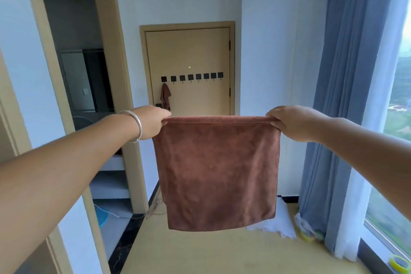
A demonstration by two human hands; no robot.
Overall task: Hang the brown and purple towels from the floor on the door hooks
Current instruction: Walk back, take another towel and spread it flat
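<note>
Both hands, the left hand (153,121) and right hand (287,121), pinch the top corners of the brown towel (219,171), stretched flat at frame centre. Held taut, its edge may slide off a hook (190,77). The door (189,69) stands well beyond; the curtain (338,95) hems the right.

A blue curtain (342,87) hangs by the window (398,118), white cloth (282,222) lies on the floor beneath, and tape rolls (399,263) sit nearby.
</note>
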